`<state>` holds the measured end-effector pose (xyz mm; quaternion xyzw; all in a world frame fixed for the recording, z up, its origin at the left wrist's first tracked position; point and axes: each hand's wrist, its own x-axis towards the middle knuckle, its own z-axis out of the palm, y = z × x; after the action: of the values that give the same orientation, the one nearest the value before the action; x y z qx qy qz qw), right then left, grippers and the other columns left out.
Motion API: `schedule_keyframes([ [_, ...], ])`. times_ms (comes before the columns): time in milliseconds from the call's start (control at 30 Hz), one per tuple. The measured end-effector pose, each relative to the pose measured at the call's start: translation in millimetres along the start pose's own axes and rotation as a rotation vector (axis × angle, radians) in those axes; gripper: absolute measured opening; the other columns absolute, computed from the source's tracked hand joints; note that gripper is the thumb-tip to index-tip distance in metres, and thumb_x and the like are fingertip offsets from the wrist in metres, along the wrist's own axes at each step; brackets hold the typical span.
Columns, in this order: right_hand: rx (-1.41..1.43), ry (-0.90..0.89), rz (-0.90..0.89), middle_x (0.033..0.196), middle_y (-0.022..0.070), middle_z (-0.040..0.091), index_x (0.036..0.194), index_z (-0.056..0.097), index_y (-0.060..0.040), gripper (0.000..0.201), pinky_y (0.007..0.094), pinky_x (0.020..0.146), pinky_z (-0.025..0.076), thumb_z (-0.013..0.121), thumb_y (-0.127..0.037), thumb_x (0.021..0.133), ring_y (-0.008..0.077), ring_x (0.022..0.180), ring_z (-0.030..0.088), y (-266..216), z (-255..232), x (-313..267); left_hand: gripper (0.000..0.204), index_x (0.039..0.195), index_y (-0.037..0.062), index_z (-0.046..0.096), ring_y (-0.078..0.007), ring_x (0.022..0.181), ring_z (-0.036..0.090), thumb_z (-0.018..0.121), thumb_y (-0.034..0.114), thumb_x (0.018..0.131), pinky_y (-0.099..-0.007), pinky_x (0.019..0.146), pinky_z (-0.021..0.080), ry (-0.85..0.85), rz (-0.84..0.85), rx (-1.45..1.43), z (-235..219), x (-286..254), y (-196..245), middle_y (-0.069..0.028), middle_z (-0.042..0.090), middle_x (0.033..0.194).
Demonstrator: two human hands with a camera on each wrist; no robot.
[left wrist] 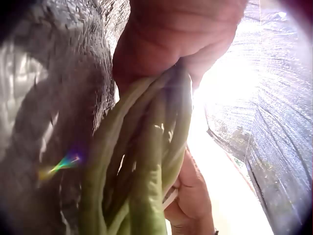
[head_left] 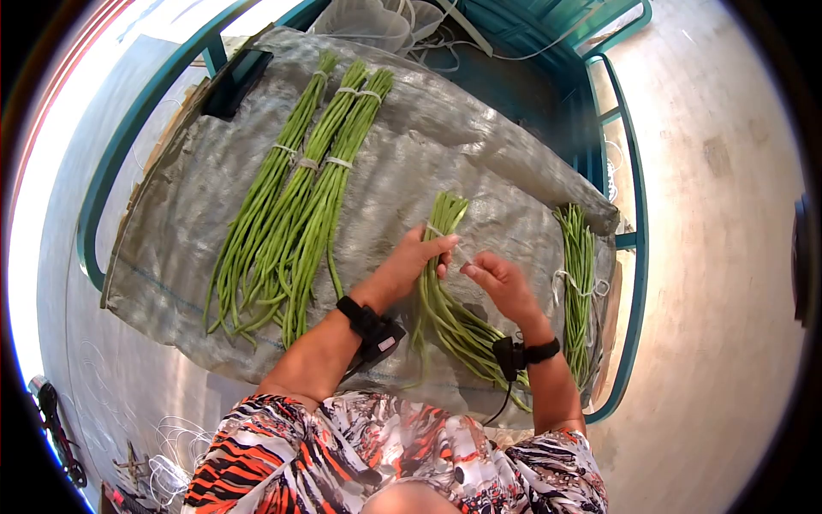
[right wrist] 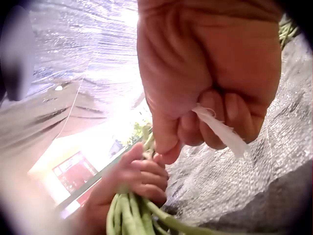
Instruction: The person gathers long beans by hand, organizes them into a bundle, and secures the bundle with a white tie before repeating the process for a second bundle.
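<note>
Presently the left hand (head_left: 409, 261) is curled round a bunch of long beans (head_left: 445, 300) near its upper end, at the middle of the grey woven sheet (head_left: 428, 137). The right hand (head_left: 505, 283), just beside it, pinches a pale strip (right wrist: 222, 132) in curled fingers. Three tied bundles (head_left: 291, 214) lie well apart toward the sheet's left; another bundle (head_left: 578, 283) hugs its right edge. Bare sheet remains between them.
</note>
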<state>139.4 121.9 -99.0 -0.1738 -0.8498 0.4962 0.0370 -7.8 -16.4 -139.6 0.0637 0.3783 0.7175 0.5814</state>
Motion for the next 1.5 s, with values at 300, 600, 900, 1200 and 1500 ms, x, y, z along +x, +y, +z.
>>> schedule_keyframes([
  [300, -0.117, 0.163, -0.012, 0.069, 0.0056, 0.048, 0.090, 0.061, -0.0009, 0.016, 0.0275, 0.059, 0.039, 0.056, -0.015, 0.095, 0.0117, 0.065, 0.043, -32.5, 29.3, -26.2, 0.025, 0.105, 0.0057, 0.055, -0.0114, 0.064, 0.059, 0.064, 0.023, 0.091, -0.0239, 0.054, 0.051, 0.007, 0.062, -0.080, -1.2, -0.4, -3.8, -0.0028, 0.058, 0.080],
  [600, -0.187, 0.234, -0.071, 0.080, 0.0065, 0.058, 0.090, 0.063, -0.0015, 0.011, 0.0284, 0.063, 0.042, 0.058, -0.011, 0.092, 0.0147, 0.072, 0.052, -61.8, 28.2, -31.7, 0.027, 0.106, 0.0048, 0.054, -0.0132, 0.070, 0.061, 0.064, 0.025, 0.091, -0.0266, 0.064, 0.053, -0.148, -0.008, -0.274, -10.0, 2.6, -6.7, -0.0046, 0.061, 0.082],
  [900, 0.142, 0.354, -0.239, 0.106, 0.0081, 0.062, 0.093, 0.063, 0.0015, 0.012, 0.0262, 0.081, 0.045, 0.056, -0.008, 0.093, 0.0153, 0.091, 0.058, -57.4, 55.0, -9.4, 0.048, 0.126, 0.0009, 0.043, -0.0126, 0.085, 0.057, 0.066, 0.023, 0.089, -0.0260, 0.071, 0.049, -0.003, 0.304, 0.051, -1.4, 2.9, -10.4, -0.0056, 0.057, 0.099],
  [1200, 0.437, 0.482, -0.062, 0.093, 0.0017, 0.063, 0.105, 0.064, -0.0016, 0.021, 0.0238, 0.078, 0.045, 0.052, -0.018, 0.098, 0.0081, 0.084, 0.056, -40.1, 75.4, 1.2, 0.035, 0.106, 0.0044, 0.054, -0.0275, 0.087, 0.051, 0.072, 0.011, 0.077, -0.0353, 0.079, 0.045, 0.469, 0.980, 1.082, -4.3, 5.0, -5.0, -0.0111, 0.052, 0.088],
  [1500, 0.290, 0.506, -0.049, 0.102, 0.0094, 0.063, 0.097, 0.064, -0.0006, 0.013, 0.0286, 0.083, 0.046, 0.058, -0.011, 0.092, 0.0171, 0.095, 0.059, -21.1, 88.8, 12.1, 0.021, 0.092, 0.0054, 0.062, -0.0320, 0.090, 0.053, 0.066, 0.000, 0.072, -0.0383, 0.077, 0.046, 0.222, 0.966, 1.249, -12.7, 1.6, 2.5, -0.0116, 0.053, 0.092],
])
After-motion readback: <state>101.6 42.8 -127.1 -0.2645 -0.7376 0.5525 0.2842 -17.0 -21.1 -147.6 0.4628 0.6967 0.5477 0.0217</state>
